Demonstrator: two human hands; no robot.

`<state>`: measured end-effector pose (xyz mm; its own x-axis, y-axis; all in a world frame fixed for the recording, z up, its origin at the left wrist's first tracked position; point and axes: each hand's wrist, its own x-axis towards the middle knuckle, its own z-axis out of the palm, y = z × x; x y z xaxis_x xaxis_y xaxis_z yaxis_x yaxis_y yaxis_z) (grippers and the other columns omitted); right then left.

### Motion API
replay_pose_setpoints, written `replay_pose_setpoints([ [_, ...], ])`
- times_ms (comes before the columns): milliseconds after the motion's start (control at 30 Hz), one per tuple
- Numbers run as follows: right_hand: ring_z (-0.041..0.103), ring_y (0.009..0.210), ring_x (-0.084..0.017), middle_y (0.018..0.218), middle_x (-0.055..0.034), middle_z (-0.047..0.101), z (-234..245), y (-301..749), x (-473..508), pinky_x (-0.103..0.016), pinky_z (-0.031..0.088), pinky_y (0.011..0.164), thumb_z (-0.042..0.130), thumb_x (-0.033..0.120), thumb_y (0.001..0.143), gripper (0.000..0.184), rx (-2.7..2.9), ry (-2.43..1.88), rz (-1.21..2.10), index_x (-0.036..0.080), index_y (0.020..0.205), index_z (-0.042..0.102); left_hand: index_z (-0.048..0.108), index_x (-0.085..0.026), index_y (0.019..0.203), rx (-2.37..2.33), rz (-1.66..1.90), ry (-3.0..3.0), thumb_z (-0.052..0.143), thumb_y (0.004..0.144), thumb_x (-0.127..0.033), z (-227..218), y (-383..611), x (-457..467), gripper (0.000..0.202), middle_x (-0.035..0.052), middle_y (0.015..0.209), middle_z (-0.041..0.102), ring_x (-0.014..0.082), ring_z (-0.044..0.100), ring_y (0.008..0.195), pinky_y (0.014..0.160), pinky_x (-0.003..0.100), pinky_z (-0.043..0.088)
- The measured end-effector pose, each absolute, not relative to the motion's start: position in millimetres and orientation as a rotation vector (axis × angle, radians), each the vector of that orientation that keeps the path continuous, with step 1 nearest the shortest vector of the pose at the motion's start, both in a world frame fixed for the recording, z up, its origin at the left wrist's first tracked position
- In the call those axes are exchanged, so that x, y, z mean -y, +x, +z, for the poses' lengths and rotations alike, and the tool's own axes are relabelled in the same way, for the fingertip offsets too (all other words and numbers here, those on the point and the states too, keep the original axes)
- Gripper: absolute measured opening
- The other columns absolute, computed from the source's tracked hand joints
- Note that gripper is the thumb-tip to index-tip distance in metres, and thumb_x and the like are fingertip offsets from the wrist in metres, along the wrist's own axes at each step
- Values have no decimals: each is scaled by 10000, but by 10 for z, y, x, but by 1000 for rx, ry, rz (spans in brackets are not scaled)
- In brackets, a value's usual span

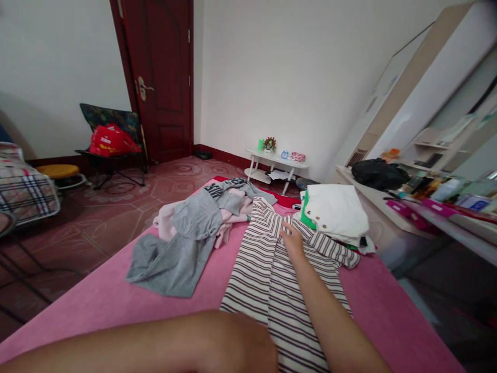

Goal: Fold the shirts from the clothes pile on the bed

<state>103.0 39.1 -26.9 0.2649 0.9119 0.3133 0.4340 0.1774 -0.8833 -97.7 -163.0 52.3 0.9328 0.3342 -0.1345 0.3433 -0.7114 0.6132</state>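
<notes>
Far off to the left of both hands, a red plastic bag (pixel 111 140) sits on a dark folding chair (pixel 112 155); its contents are hidden. Nearer, left of the right hand, a crumpled grey sweatshirt (pixel 178 243) lies partly over a pale pink garment (pixel 233 207), probably pushed aside in a heap.

The left hand (pixel 248 344) is low and blurred at the near hem of the brown-and-white striped shirt (pixel 267 280); I cannot tell whether it is open or closed. That shirt lies spread flat on the pink bed cover (pixel 97 300), seemingly smoothed out.

The right hand (pixel 292 239) rests on the shirt's shoulder near the collar, fingers curled; whether it pinches the cloth is unclear. Just right of it, a folded white-and-green stack (pixel 336 212) sits squared up. Beyond that, a black bag (pixel 378 173) lies closed on the pale counter (pixel 378 198).
</notes>
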Motion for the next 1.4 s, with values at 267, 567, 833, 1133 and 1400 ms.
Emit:
replay_pose_setpoints([
  [267,491,1207,-280,1250,-137,594,-294,977,-334,-443,313,1085,509,251,748,481,1494,-1458,290,117,1194,632,447,-44,1337,-1605,726,2498,399,856,-121,289,-565,369,490,226,1382,451,286,437,1293,1066,375,377],
  [567,324,1347,-321,1520,-143,282,-114,786,-90,-466,293,1062,467,206,847,510,1659,-1748,-285,160,1354,488,411,-45,1406,-1620,640,2529,336,945,-382,-281,-567,163,576,201,1519,286,336,191,1425,1166,491,168],
  [833,251,1407,-287,1521,-94,332,-186,845,-450,-589,180,1094,303,345,966,502,2176,-1898,48,178,1432,389,387,-203,1444,-1631,579,2546,350,938,-483,-284,-582,181,579,140,1533,284,308,183,1433,1156,503,151],
  [1133,453,1253,-207,1344,-83,545,-3,1708,-40,-341,290,1080,392,69,800,465,2012,-1843,-236,164,1196,617,419,-317,1419,-1544,564,2552,371,908,-580,-244,-632,217,577,88,1550,263,326,140,1440,1145,540,110],
  [1400,509,1116,-296,1173,-109,610,127,2776,181,-396,364,966,597,197,632,297,1740,-2038,-211,177,917,678,422,-290,1421,-1554,573,2552,380,910,-554,-248,-610,222,577,134,1539,273,336,161,1433,1139,548,104],
])
